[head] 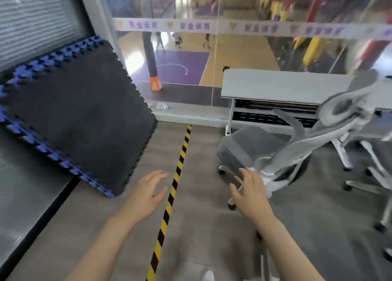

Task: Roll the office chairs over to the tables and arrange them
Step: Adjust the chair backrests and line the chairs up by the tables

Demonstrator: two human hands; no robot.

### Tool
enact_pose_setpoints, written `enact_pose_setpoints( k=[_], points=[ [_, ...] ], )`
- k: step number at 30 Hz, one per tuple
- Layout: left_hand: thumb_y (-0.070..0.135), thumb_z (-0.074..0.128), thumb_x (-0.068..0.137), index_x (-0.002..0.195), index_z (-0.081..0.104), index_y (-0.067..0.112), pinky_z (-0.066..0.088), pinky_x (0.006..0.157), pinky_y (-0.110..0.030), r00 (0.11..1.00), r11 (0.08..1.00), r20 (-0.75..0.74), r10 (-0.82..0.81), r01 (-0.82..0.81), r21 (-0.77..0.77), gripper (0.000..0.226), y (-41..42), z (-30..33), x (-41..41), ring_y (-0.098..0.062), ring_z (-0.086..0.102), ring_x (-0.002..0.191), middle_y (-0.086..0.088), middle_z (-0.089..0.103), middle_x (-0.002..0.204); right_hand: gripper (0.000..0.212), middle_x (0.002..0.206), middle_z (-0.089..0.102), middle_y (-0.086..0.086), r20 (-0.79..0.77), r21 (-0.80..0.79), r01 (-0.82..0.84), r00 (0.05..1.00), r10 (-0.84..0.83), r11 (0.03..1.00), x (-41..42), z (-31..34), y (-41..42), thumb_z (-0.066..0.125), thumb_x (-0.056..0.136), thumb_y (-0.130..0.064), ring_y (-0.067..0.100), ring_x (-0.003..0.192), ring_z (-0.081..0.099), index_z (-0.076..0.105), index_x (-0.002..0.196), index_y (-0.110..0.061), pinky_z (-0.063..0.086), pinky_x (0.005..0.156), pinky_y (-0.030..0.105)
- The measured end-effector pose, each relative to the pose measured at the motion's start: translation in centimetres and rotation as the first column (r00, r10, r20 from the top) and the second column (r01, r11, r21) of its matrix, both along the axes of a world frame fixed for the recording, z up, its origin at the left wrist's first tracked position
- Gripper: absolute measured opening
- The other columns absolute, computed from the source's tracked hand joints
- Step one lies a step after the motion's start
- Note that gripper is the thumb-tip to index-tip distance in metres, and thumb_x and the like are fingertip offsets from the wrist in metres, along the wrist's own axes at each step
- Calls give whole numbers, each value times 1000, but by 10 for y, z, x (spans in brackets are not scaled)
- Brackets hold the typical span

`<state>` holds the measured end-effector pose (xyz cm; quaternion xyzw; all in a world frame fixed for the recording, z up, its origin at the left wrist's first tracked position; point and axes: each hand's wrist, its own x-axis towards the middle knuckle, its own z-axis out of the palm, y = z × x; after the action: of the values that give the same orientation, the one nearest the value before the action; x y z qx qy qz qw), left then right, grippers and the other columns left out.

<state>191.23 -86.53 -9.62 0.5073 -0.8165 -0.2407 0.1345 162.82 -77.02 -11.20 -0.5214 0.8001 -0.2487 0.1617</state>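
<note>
Both hands out in front, empty, above the wood-look floor (131, 227) — left hand (148, 192) spread, fingers apart and a little curled, palm down, just left of the yellow-black hazard tape (169, 198) that runs up the floor toward the glass wall (191, 54). Right hand (251, 192) also spread, fingers splayed, touching nothing; it overlaps the white base of the grey office chair (282, 151) in the picture, contact cannot be told, looks apart. Chair has mesh back with headrest, tilted in the picture toward the upper right, grey seat pointing left, white star base on castors standing on the floor right of the tape. Chair sits just in front of the left end of the grey worktop (282, 82), its back rising in front of the worktop's front edge; the worktop stands against the glass wall, white legs, dark slotted panel underneath. Second chair base (369, 185) at the far right edge, white legs and castors only, rest cut off. Left side — stack of dark foam mats (80, 113) with blue interlocking edges, raised above the floor, near the glass wall's left corner. Through the glass a basketball court (176, 66) below, purple key, small blurred figures. Whole picture motion-blurred.
</note>
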Motion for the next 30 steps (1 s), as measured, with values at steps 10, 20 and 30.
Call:
enact_pose_setpoints(
  k=[10, 20, 30],
  points=[
    [36, 49, 98, 136, 47, 31, 27, 110, -24, 931, 931, -33, -364, 365, 20, 38, -128, 10, -207, -9, 25, 141, 11, 34, 151, 53, 139, 47, 12, -18, -8, 321, 947, -321, 947, -151, 17, -30, 63, 91, -26, 30, 132, 37, 46, 136, -4, 29, 114, 39],
    [38, 51, 97, 133, 44, 40, 23, 116, -28, 705, 688, -126, -698, 709, 157, 37, -187, -7, -404, -5, 28, 140, 17, 34, 148, 60, 153, 34, 14, -79, 41, 652, 758, -648, 757, -261, 24, -20, 58, 95, -29, 29, 145, 22, 37, 145, -5, 17, 121, 41],
    [56, 59, 86, 149, 26, 31, 28, 104, -22, 418, 304, -192, -888, 846, 438, 75, -202, -12, -544, -6, 34, 135, 12, 31, 152, 68, 153, 34, 11, -150, 42, 749, 659, -737, 661, -366, 66, -94, 57, 94, -38, 26, 144, 23, 32, 148, -6, 16, 121, 36]
  ],
)
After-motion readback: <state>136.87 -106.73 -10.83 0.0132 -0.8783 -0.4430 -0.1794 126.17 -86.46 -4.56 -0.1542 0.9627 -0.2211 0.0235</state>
